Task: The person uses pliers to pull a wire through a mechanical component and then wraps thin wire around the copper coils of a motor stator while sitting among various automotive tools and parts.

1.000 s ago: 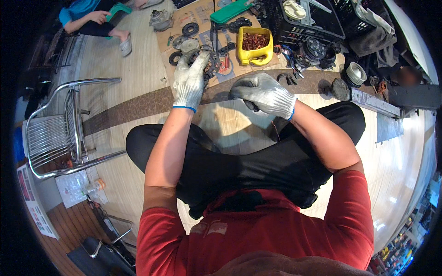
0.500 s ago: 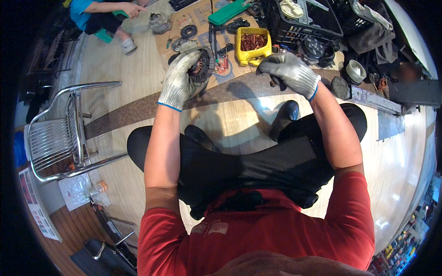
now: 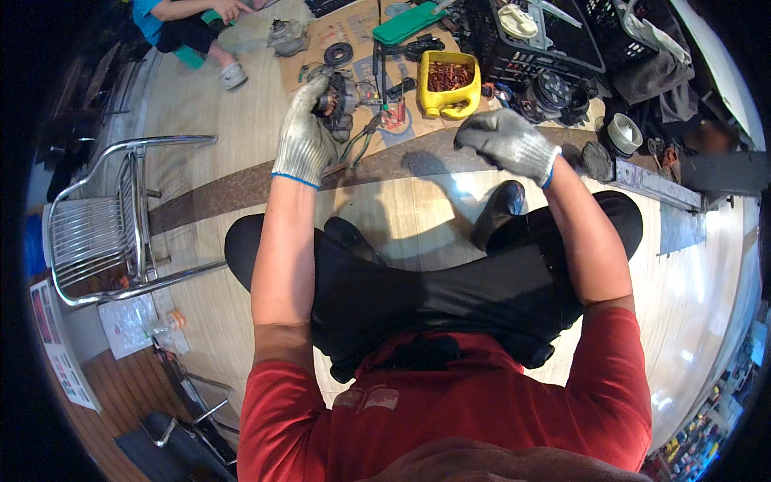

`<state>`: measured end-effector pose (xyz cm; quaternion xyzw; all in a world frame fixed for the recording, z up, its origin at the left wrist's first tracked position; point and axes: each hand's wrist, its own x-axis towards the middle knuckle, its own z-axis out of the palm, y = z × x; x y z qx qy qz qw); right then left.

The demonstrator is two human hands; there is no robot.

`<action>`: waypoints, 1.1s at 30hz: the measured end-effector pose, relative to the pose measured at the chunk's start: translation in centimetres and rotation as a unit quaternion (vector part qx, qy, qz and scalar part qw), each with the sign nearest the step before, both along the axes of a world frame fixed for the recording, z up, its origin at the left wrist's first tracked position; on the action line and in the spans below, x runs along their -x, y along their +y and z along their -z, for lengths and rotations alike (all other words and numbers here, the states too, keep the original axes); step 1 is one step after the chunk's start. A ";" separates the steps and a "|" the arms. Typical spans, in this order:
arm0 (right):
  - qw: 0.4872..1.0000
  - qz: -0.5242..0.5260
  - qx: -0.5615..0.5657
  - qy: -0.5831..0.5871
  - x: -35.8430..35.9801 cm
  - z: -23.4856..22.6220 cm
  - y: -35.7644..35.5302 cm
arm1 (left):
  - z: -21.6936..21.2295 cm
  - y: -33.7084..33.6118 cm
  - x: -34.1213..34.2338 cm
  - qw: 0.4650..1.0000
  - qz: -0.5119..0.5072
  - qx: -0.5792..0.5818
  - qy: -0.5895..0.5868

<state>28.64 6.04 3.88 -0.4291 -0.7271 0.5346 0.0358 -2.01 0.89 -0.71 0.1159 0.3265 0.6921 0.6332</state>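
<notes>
My left hand (image 3: 303, 128), in a grey-white work glove with a blue cuff, is closed around a dark round motor part (image 3: 344, 98). Copper windings show on the side of that part. My right hand (image 3: 507, 138), gloved the same way, hangs to the right with its fingers curled together. Whatever those fingers hold, if anything, is hidden beneath them. Just right of my left hand lie pliers with green handles (image 3: 363, 143). Between my hands, farther off, stands a yellow cut-open jug (image 3: 430, 98) with copper scraps inside.
A cardboard sheet (image 3: 353, 32) carries a black ring (image 3: 338, 54), a green case (image 3: 405, 26) and tools. Black crates (image 3: 546, 60) stand at the far right. A metal chair (image 3: 132, 221) is on the left. Another person's hand (image 3: 230, 10) shows at the far left.
The motor part has turned in my left hand, so its side and windings now face differently. My right hand has shifted slightly down and right, its fingers more curled. The pliers have come into sight.
</notes>
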 end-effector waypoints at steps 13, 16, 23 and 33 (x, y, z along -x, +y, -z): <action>0.976 -0.203 -0.069 0.036 1.1 -0.4 -2.9 | -1.1 -0.8 -2.0 0.991 -0.050 0.062 0.108; 0.992 -0.119 -0.035 0.024 2.6 -1.0 -2.7 | -1.3 -1.1 -3.5 0.978 -0.035 0.064 0.196; 0.972 0.061 0.161 0.162 6.0 1.5 -3.8 | -0.9 -1.6 -6.7 0.941 -0.021 0.046 0.335; 0.970 0.112 0.100 0.188 7.1 2.8 -5.4 | -1.5 -1.9 -6.8 0.763 -0.098 0.039 0.638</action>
